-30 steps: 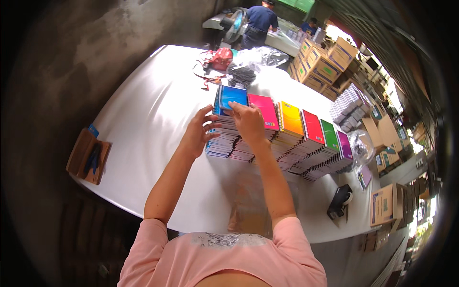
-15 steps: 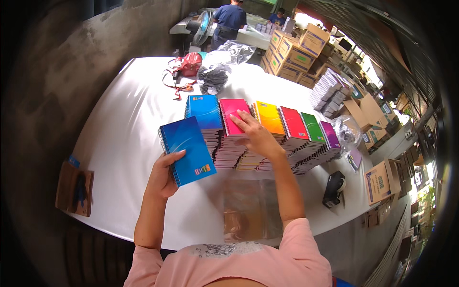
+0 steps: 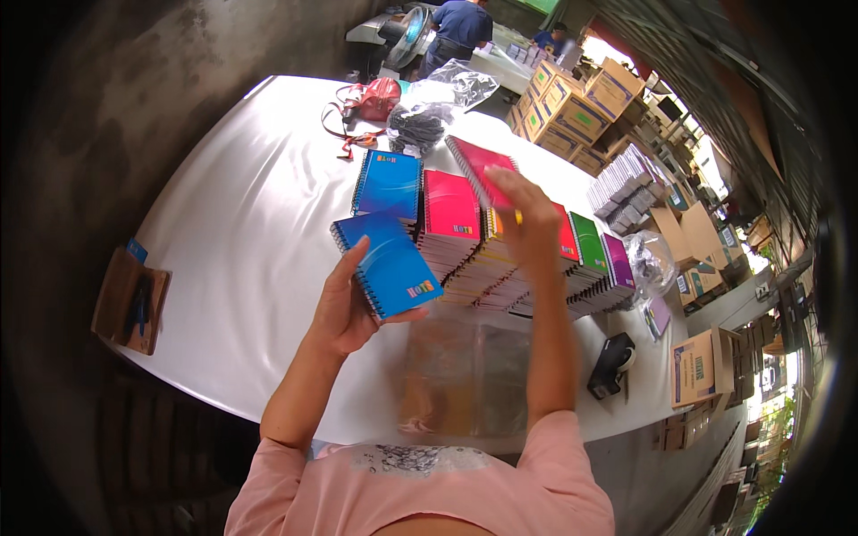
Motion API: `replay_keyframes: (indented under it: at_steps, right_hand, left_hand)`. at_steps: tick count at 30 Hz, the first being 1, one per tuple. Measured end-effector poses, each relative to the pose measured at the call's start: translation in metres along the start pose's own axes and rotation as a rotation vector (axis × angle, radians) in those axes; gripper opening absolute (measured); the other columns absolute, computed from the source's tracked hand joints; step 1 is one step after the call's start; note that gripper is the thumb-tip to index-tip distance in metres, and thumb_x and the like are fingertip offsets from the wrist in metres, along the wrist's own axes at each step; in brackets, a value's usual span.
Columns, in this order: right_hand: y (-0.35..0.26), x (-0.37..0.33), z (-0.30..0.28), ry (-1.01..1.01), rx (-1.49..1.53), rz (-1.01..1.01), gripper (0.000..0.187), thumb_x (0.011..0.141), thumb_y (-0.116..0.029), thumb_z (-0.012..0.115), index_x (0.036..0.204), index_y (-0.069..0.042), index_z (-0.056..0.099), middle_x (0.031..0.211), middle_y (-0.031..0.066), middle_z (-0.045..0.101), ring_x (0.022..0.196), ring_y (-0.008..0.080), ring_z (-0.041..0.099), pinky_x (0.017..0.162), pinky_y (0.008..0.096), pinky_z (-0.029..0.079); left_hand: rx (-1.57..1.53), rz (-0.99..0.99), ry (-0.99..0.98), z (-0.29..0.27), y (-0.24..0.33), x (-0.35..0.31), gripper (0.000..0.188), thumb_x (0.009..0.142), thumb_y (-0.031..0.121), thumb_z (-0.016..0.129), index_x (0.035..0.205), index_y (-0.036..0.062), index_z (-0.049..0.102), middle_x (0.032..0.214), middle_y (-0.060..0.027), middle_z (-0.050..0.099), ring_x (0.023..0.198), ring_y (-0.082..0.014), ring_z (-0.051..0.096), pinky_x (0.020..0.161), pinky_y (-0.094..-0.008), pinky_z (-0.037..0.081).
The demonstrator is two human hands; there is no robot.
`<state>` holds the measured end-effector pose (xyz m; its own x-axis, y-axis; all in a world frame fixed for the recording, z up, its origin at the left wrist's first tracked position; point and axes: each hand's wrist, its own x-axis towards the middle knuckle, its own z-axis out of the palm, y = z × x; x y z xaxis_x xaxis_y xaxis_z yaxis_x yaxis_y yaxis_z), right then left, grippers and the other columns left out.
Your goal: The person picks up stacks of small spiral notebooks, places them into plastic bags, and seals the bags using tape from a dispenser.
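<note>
My left hand [image 3: 347,308] holds a blue spiral notebook [image 3: 390,264], thumb on its cover, in front of the stacks. Raised above the stacks, my right hand [image 3: 529,213] grips a pink spiral notebook [image 3: 481,166] that is tilted and slightly blurred. Below them stands a row of notebook stacks: a blue stack [image 3: 390,181], a pink stack [image 3: 451,204], a yellow one partly hidden by my right hand, a red stack [image 3: 567,234], a green stack [image 3: 588,239] and a purple stack [image 3: 617,259]. Clear plastic sheets or bags [image 3: 460,380] lie flat before me.
A black tape dispenser [image 3: 610,364] sits right of the plastic. A wooden box [image 3: 132,299] stands at the table's left edge. Farther back are a red bag [image 3: 375,100], black items in plastic [image 3: 418,128], a fan [image 3: 408,36], cartons [image 3: 572,112] and a person [image 3: 458,31].
My right hand has lifted a pink notebook off its stack, up and to the right. The blue notebook in my left hand has shifted right, closer to the stacks. The view has moved slightly.
</note>
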<state>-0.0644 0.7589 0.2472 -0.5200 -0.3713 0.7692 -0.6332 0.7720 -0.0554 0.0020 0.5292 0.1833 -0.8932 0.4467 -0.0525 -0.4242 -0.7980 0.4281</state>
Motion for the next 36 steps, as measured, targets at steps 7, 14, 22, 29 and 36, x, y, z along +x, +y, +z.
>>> replay_keyframes:
  at_steps: [7, 14, 22, 29, 36]
  right_hand:
    - [-0.077, -0.041, -0.048, -0.701, 0.382, -0.356, 0.065, 0.066, -0.038, 0.074, 0.121, -0.009, 0.055, 0.122, 0.0143, 0.054, 0.116, 0.0293, 0.050, 0.099, 0.0401, 0.038]
    - [0.102, -0.061, -0.004, -0.651, -0.176, 0.252, 0.080, 0.064, -0.033, 0.078, 0.132, -0.012, 0.044, 0.132, 0.0198, 0.044, 0.123, 0.0367, 0.042, 0.103, 0.0433, 0.033]
    - [0.123, -0.043, -0.011, -0.831, 0.140, 0.288, 0.060, 0.072, -0.020, 0.072, 0.126, -0.007, 0.050, 0.115, 0.0188, 0.058, 0.108, 0.0286, 0.057, 0.094, 0.0327, 0.043]
    - [0.115, -0.065, 0.001, -0.464, -0.178, -0.184, 0.034, 0.084, -0.019, 0.060, 0.115, -0.005, 0.058, 0.100, 0.0188, 0.063, 0.092, 0.0332, 0.060, 0.086, 0.0392, 0.045]
    - [0.108, -0.056, -0.009, -0.294, 0.030, -0.028, 0.022, 0.086, -0.017, 0.055, 0.104, -0.007, 0.062, 0.086, 0.0191, 0.064, 0.084, 0.0334, 0.062, 0.079, 0.0391, 0.047]
  left_hand:
    - [-0.100, -0.113, -0.022, -0.026, -0.033, -0.004, 0.036, 0.082, 0.015, 0.056, 0.114, -0.0008, 0.048, 0.105, -0.0138, 0.060, 0.093, -0.0225, 0.063, 0.076, -0.0370, 0.055]
    - [-0.203, -0.151, 0.116, -0.012, -0.074, -0.006, 0.030, 0.079, 0.006, 0.054, 0.107, -0.0048, 0.051, 0.096, -0.0157, 0.062, 0.085, -0.0236, 0.065, 0.075, -0.0371, 0.056]
    - [-0.207, -0.143, 0.094, -0.009, -0.095, 0.000, 0.029, 0.081, 0.007, 0.055, 0.107, -0.0046, 0.051, 0.098, -0.0161, 0.062, 0.087, -0.0237, 0.065, 0.078, -0.0376, 0.055]
    - [-0.221, -0.116, 0.080, -0.001, -0.101, -0.010, 0.033, 0.083, 0.009, 0.055, 0.112, -0.0047, 0.048, 0.104, -0.0174, 0.060, 0.090, -0.0252, 0.064, 0.080, -0.0389, 0.055]
    - [-0.203, -0.086, 0.098, -0.004, -0.101, -0.015, 0.034, 0.084, 0.011, 0.054, 0.113, -0.0048, 0.047, 0.106, -0.0173, 0.060, 0.093, -0.0247, 0.064, 0.081, -0.0393, 0.054]
